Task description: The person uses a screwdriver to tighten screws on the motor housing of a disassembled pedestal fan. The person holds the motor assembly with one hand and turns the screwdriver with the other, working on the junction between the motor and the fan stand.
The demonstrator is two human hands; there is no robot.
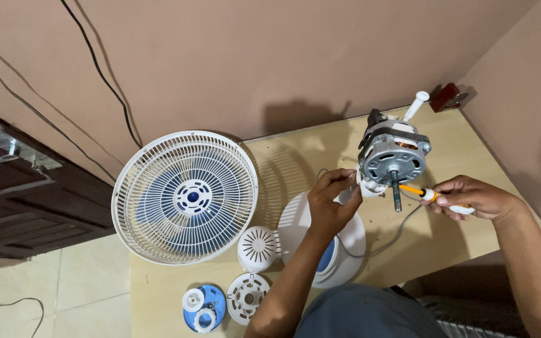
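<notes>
The left hand [332, 200] gripped the white neck just under the fan motor [393, 156], whose shaft pointed at the camera. The right hand [474, 197] held a screwdriver [430, 195], its orange tip touching the motor's underside. On the table [452, 244] lay the fan base [320, 241], a fan guard [185, 196], a white cap [257, 248] and a blue disc [203, 308].

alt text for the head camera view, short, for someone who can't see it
A person's left hand steadies a bare fan motor on a pale table, while the right hand holds a screwdriver with its tip at the motor's base. Beside them lie a white fan grille, a vented rear cover and small round plastic parts.
</notes>
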